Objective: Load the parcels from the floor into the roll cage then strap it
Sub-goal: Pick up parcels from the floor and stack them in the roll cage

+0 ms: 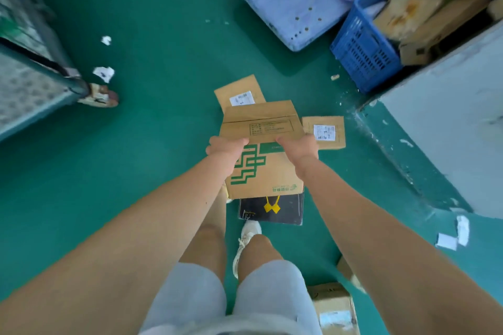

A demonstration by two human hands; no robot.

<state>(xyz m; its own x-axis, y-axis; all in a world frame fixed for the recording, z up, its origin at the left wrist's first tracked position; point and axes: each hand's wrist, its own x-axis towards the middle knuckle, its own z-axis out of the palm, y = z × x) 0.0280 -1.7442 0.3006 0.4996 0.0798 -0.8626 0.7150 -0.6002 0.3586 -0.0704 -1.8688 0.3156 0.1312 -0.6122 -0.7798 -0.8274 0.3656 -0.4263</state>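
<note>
A brown cardboard parcel with a green logo (265, 171) is held above the green floor. My left hand (227, 151) grips its left edge and my right hand (299, 149) grips its right edge, thumbs on top. Beneath it lies a black parcel with a yellow mark (272, 211). A flat brown parcel with a white label (239, 91) lies just beyond, and a small labelled parcel (325, 132) lies to the right. The roll cage (30, 84) stands at the left edge, its mesh side blurred.
A blue crate (362, 49) with cardboard boxes stands at the upper right beside a grey wall block (449, 117). A pale blue platform (285, 0) lies at the top. Another taped box (332, 307) sits by my right leg. Paper scraps litter the floor.
</note>
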